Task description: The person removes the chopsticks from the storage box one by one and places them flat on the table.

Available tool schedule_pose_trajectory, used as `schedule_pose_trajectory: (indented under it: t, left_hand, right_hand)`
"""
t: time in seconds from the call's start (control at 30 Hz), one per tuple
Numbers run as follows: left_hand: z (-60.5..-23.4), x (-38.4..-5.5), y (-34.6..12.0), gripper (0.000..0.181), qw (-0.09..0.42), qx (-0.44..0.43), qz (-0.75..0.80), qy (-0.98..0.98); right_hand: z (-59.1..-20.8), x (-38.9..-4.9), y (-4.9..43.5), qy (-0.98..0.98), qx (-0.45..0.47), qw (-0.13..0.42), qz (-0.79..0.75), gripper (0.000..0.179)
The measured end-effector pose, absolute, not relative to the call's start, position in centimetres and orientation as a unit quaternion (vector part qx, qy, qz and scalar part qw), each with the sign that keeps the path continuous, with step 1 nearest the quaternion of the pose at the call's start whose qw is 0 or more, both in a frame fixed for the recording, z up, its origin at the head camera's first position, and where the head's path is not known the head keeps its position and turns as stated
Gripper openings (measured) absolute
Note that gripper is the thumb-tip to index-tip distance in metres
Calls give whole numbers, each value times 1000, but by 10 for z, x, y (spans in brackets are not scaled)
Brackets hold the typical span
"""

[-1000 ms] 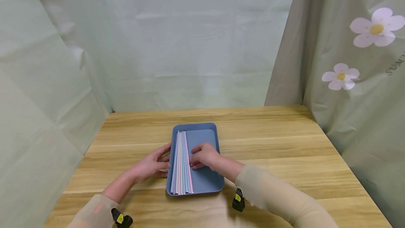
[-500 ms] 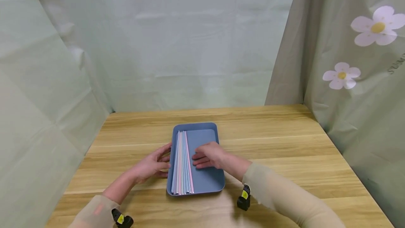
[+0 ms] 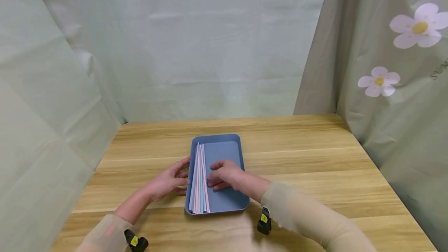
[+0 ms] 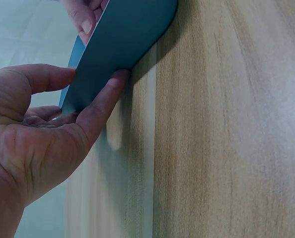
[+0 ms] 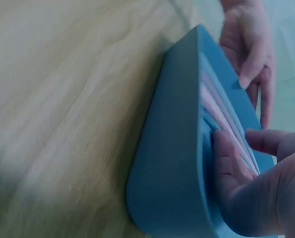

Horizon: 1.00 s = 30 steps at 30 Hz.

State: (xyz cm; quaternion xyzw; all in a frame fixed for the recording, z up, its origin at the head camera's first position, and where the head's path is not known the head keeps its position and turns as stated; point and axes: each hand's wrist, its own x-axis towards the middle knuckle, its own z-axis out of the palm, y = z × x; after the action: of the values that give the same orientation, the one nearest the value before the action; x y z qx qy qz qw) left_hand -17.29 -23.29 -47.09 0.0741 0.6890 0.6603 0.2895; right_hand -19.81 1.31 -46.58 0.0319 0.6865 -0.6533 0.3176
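Observation:
A blue rectangular tray lies on the wooden table. Several long, thin, straw-like sticks in pink, blue and lilac lie along its left side, gathered closer at the far end. My left hand touches the tray's left wall from outside. In the left wrist view its thumb and fingers rest spread against that wall. Inside the tray, my right hand has its fingertips at the right edge of the sticks. The right wrist view shows this hand beside the sticks, pinching none.
The wooden table reaches out on both sides of the tray. Pale curtains stand behind it, with a flowered curtain at the right. Small black cameras hang at the left wrist and right wrist.
My right hand drew back a little to the right, then came left again against the sticks. The sticks have shifted left into a narrower bundle. My left hand stays at the tray wall.

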Motion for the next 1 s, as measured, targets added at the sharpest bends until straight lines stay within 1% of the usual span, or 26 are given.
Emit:
schedule_pose_trajectory:
  t: [0.1, 0.2, 0.3, 0.4, 0.77, 1.0]
  left_hand:
    - [-471, -173, -233, 85, 291, 77, 660, 689]
    - [-470, -174, -234, 85, 293, 79, 658, 689]
    - [-469, -174, -235, 84, 293, 80, 657, 690]
    - [-468, -174, -235, 84, 293, 79, 656, 691]
    - [-469, -174, -234, 86, 288, 71, 652, 697]
    - [-470, -173, -233, 86, 287, 73, 657, 694]
  right_hand:
    - [-469, -197, 9, 707, 16, 297, -641, 51]
    - [-472, -195, 3, 725, -5, 283, -628, 61]
    - [-474, -194, -1, 739, -24, 276, -614, 72]
    - [-474, -191, -4, 752, -37, 267, -601, 78]
    - [-475, -186, -6, 764, -63, 241, -595, 80]
    - [-479, -188, 2, 745, -65, 250, -616, 79]
